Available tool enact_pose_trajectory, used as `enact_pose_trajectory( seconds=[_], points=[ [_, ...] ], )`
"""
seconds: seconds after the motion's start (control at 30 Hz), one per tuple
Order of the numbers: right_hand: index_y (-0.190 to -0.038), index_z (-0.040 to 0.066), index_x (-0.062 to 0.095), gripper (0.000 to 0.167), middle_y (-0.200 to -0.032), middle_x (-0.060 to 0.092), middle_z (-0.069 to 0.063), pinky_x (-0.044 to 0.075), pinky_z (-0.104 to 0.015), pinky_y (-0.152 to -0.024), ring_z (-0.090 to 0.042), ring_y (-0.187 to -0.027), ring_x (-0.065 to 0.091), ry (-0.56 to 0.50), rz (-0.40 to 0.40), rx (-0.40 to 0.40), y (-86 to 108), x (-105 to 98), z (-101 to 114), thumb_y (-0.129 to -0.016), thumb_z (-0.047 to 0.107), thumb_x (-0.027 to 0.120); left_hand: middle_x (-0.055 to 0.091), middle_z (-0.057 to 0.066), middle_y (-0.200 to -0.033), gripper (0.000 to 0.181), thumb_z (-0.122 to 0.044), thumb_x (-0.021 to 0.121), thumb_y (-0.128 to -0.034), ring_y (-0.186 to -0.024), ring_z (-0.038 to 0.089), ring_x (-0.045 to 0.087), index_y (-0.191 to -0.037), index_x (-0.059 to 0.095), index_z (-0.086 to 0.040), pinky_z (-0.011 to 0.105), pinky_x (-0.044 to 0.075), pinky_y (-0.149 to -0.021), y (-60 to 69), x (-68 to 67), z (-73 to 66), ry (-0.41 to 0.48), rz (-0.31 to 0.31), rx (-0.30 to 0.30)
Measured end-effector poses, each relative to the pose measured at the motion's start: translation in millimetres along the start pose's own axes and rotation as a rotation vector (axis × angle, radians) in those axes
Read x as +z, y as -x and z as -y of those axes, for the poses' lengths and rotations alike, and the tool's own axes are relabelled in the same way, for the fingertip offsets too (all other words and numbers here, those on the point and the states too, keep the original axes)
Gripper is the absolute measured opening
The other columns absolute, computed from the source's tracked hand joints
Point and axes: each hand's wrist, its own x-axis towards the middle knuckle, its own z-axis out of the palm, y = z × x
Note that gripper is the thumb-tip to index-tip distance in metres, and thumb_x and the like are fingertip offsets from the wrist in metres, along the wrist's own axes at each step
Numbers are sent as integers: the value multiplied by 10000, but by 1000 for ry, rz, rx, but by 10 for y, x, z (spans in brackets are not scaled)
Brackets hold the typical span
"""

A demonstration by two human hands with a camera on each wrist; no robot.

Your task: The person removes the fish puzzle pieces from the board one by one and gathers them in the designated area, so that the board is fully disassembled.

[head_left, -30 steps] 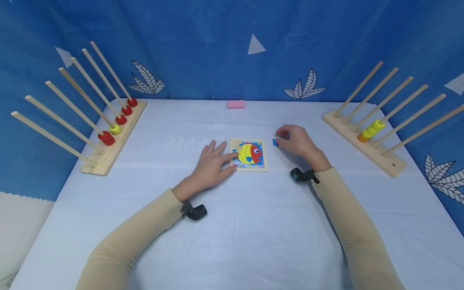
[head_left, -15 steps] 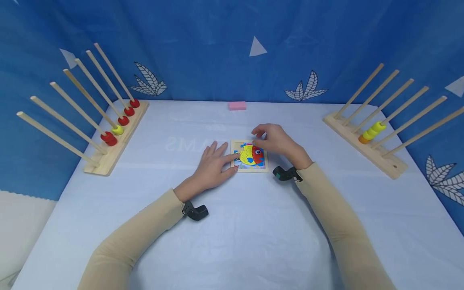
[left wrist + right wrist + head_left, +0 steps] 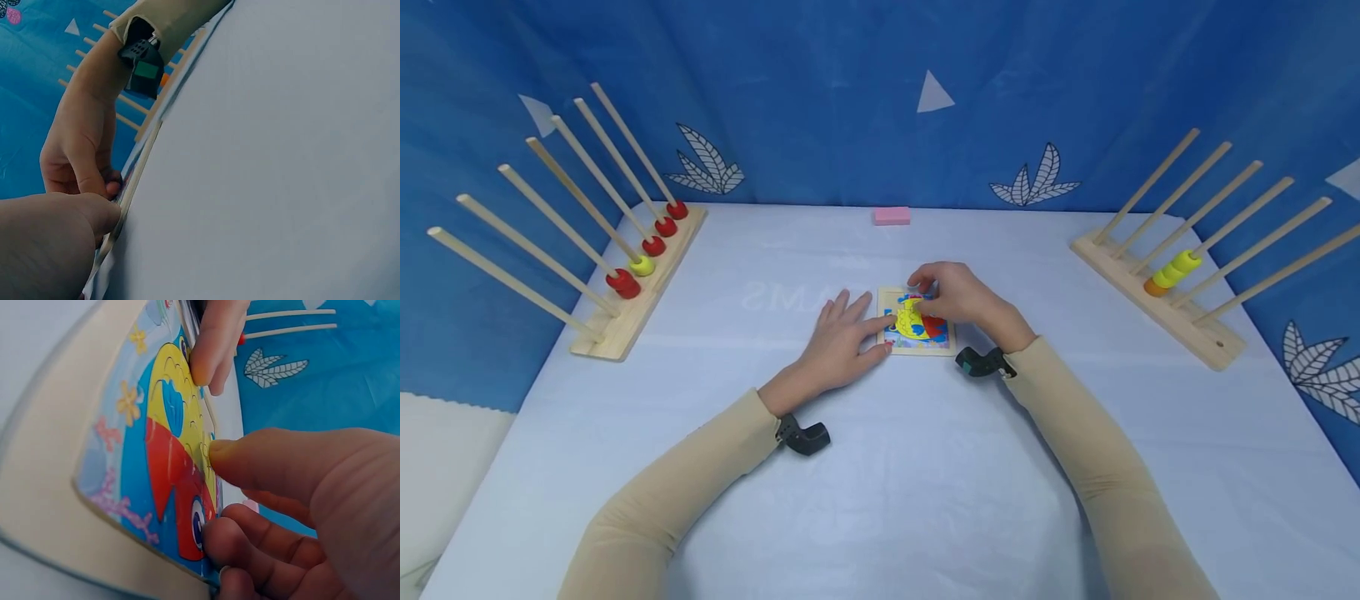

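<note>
Touching the fish puzzle (image 3: 910,323), left grip (image 3: 833,347) spread, right grip (image 3: 962,293) loosely curled

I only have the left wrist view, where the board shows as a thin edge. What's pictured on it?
Observer: A fish, with a yellow body and a red head.
Visitor: Lovely! I see one rack of rods. Is there another?
Observer: Yes, a second rack stands over on the left.
Visitor: Most of the left hand is hidden from me. How does it lie?
Observer: With its fingers spread.
</note>
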Motion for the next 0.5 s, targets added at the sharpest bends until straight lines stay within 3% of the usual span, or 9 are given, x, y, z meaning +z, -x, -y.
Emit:
enact_pose_trajectory(
  seconds=[0.5],
  points=[
    [-1303, 68, 661, 416, -1140, 684, -133, 588, -381, -914, -271, -972, 618, 58, 7, -37, 30, 19, 59, -899, 110, 754, 333, 196, -1652, 496, -373, 601, -981, -1554, 507, 160, -1455, 589, -228, 697, 121, -1235, -14, -7, -1, 6, 9, -10]
  ],
)
